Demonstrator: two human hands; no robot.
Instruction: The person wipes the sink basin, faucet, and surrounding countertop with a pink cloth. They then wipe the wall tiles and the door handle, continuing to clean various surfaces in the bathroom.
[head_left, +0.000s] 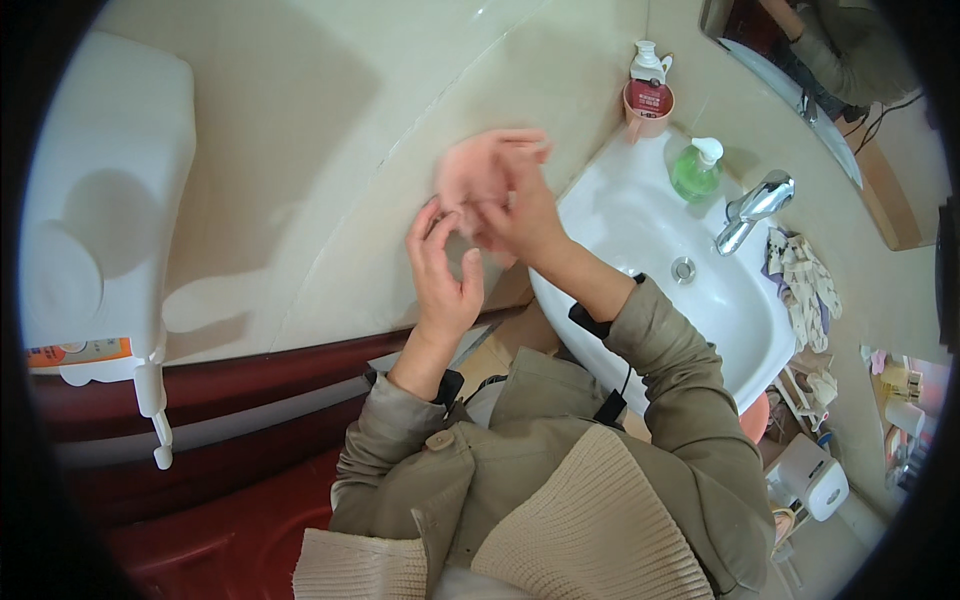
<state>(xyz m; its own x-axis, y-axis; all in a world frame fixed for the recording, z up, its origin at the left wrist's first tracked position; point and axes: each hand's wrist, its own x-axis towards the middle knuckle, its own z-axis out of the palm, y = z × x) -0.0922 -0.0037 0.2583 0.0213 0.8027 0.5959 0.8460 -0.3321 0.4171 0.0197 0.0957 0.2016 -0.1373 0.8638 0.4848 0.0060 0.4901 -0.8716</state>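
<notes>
A soft pink item (466, 169), blurred by motion, is in front of the tiled wall; whether it is a cloth or a rubber glove I cannot tell. My right hand (529, 214) is on it from the right, fingers bent over it, and appears to grip it. Just below and to the left, my left hand (444, 277) is raised with its fingers curved and its thumb apart. Its fingertips are by the pink item's lower left edge; contact is unclear. Below my right forearm is a white washbasin (637, 225).
A chrome faucet (754, 211) and a green pump bottle (697, 171) stand on the basin. A pink cup (646, 120) with a pump bottle is in the corner. Patterned gloves (806, 289) lie at right. A white water heater (112, 187) is on the left.
</notes>
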